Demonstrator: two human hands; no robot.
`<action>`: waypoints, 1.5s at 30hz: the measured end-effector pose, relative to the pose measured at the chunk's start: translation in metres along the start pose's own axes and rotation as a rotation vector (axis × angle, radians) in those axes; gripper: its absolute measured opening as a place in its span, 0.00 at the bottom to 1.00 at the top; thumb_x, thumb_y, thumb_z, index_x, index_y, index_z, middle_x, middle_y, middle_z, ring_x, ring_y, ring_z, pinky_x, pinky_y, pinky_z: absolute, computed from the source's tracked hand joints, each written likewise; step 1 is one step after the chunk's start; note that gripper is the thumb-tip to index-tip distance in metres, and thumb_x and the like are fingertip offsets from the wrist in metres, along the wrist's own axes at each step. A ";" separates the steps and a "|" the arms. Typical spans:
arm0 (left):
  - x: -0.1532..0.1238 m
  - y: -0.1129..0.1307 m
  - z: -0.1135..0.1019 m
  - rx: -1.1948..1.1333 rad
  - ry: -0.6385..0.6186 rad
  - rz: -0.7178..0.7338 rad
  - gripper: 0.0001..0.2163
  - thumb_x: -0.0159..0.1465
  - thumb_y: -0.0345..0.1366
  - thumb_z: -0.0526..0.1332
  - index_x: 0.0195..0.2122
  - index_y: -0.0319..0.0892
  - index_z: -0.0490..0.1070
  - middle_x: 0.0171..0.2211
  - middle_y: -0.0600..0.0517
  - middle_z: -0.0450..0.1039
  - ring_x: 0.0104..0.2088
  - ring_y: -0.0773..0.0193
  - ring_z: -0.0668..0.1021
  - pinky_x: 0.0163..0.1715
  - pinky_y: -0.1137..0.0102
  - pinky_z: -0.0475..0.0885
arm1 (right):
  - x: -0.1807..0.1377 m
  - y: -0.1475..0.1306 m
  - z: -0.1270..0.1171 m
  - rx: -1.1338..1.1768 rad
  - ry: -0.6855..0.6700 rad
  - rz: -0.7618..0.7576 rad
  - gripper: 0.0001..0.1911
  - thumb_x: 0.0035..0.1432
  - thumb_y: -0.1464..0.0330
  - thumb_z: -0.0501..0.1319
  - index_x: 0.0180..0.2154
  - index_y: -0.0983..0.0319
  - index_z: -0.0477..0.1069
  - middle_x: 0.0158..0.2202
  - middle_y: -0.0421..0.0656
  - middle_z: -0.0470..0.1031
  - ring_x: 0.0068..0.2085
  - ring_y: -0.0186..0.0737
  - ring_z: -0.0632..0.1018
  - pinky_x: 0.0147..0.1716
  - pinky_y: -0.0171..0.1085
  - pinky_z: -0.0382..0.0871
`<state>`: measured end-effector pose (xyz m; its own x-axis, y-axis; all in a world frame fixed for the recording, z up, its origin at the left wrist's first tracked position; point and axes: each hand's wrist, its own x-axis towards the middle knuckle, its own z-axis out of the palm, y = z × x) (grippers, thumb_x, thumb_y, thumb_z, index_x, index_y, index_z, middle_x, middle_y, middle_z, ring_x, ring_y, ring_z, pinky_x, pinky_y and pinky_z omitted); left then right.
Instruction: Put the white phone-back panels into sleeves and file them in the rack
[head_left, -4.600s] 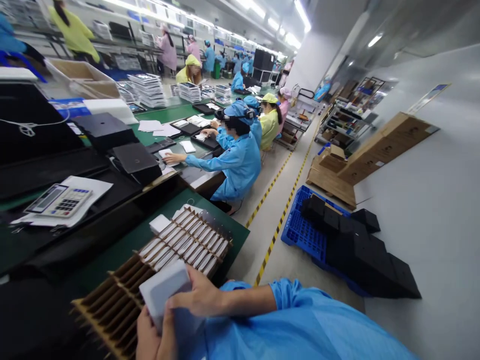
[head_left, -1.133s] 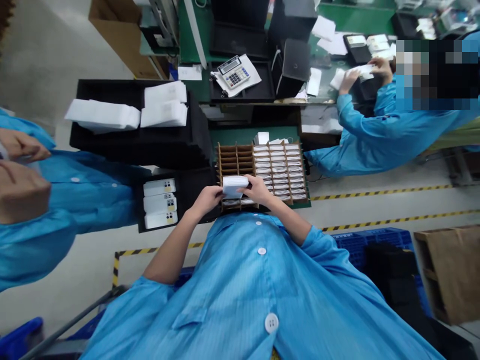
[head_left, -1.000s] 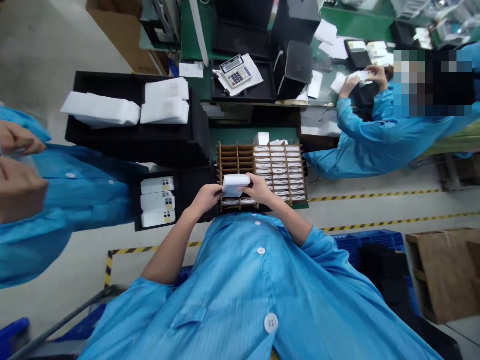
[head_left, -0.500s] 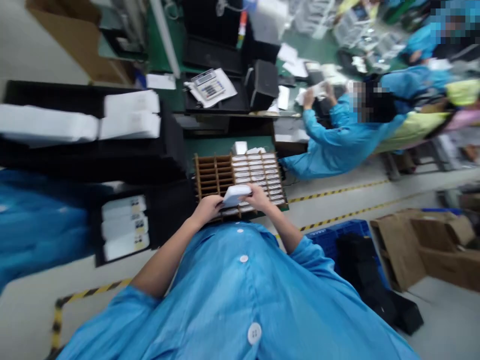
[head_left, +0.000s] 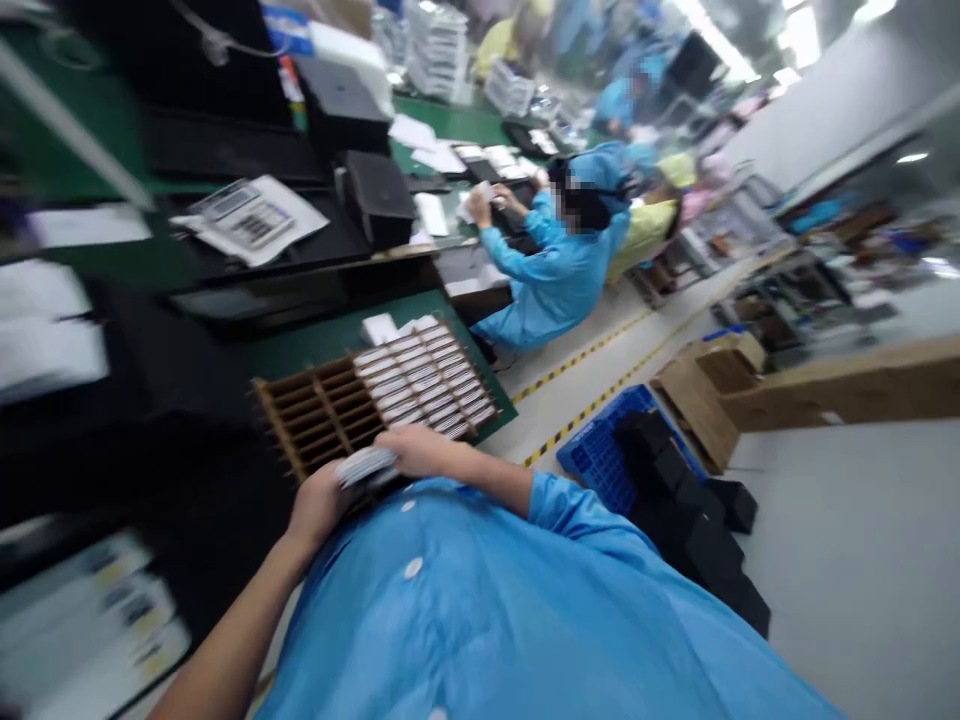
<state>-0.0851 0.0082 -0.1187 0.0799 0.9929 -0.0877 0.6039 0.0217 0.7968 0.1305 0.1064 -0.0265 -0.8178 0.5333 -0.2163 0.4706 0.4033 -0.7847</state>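
Close to my body, a small stack of thin white pieces (head_left: 366, 465) is gripped at both ends, blurred by motion. My left hand (head_left: 319, 505) is closed on its left end and my right hand (head_left: 416, 450) on its right end. Just beyond lies a brown divided tray (head_left: 322, 405) with narrow slots. White pieces (head_left: 427, 380) fill the slots on its right side, while the slots on the left show dark gaps. A small white block (head_left: 380, 329) sits at the tray's far edge. What exactly the white pieces are, I cannot tell.
A calculator (head_left: 251, 215) lies on white paper on the dark bench at the far left. Black boxes (head_left: 379, 195) stand beside it. A co-worker in blue (head_left: 547, 260) sits to the right. Blue pallets (head_left: 600, 450) and black boxes (head_left: 675, 510) rest on the floor.
The view has swung to the right and tilted, so the tray and bench appear further left. Both hands still hold the white stack, now lower and nearer my body.
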 end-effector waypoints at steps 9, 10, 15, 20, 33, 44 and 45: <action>-0.036 0.025 -0.007 -0.067 0.048 0.148 0.13 0.67 0.28 0.59 0.46 0.43 0.83 0.44 0.45 0.83 0.44 0.58 0.83 0.47 0.65 0.78 | -0.026 0.016 0.025 -0.127 0.073 -0.078 0.16 0.57 0.79 0.63 0.46 0.61 0.78 0.44 0.48 0.83 0.47 0.46 0.80 0.50 0.39 0.71; -0.038 0.026 -0.005 -0.070 0.055 0.148 0.14 0.67 0.28 0.59 0.47 0.43 0.83 0.44 0.45 0.82 0.44 0.59 0.82 0.46 0.65 0.77 | -0.028 0.016 0.026 -0.123 0.081 -0.076 0.18 0.56 0.80 0.63 0.47 0.61 0.78 0.45 0.48 0.83 0.48 0.47 0.81 0.50 0.39 0.71; -0.036 0.019 0.003 -0.032 0.040 0.151 0.12 0.69 0.28 0.59 0.45 0.42 0.83 0.42 0.45 0.82 0.43 0.58 0.82 0.46 0.65 0.77 | -0.026 0.022 0.028 -0.100 0.105 -0.033 0.15 0.56 0.79 0.62 0.44 0.61 0.78 0.40 0.46 0.83 0.42 0.44 0.81 0.44 0.36 0.70; -0.031 0.010 0.015 0.003 0.025 0.101 0.13 0.67 0.25 0.59 0.43 0.42 0.83 0.41 0.46 0.82 0.43 0.58 0.82 0.46 0.66 0.77 | -0.017 0.030 0.032 -0.110 0.056 -0.006 0.13 0.58 0.78 0.63 0.44 0.62 0.79 0.39 0.46 0.84 0.41 0.44 0.82 0.43 0.36 0.71; -0.056 0.032 -0.016 -0.130 0.140 0.105 0.14 0.69 0.38 0.68 0.55 0.45 0.80 0.50 0.45 0.80 0.49 0.57 0.82 0.54 0.61 0.77 | -0.041 0.018 0.018 -0.184 0.140 -0.155 0.13 0.66 0.68 0.67 0.52 0.58 0.81 0.51 0.51 0.83 0.53 0.52 0.79 0.57 0.51 0.74; -0.027 0.013 0.008 0.246 -0.035 0.033 0.09 0.71 0.33 0.62 0.39 0.43 0.84 0.38 0.46 0.78 0.41 0.57 0.78 0.41 0.65 0.72 | 0.001 0.045 0.040 -0.377 -0.075 -0.024 0.09 0.67 0.74 0.64 0.43 0.63 0.84 0.46 0.51 0.83 0.47 0.46 0.80 0.52 0.41 0.71; -0.025 0.013 0.009 0.278 -0.054 0.024 0.09 0.70 0.33 0.62 0.38 0.43 0.84 0.38 0.46 0.77 0.41 0.56 0.78 0.40 0.65 0.72 | 0.003 0.045 0.041 -0.407 -0.094 -0.019 0.10 0.69 0.74 0.63 0.42 0.63 0.85 0.46 0.51 0.82 0.47 0.46 0.79 0.51 0.40 0.71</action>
<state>-0.0725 -0.0177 -0.1117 0.1342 0.9850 -0.1083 0.7950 -0.0418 0.6052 0.1362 0.0958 -0.0859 -0.8455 0.4605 -0.2704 0.5321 0.6838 -0.4993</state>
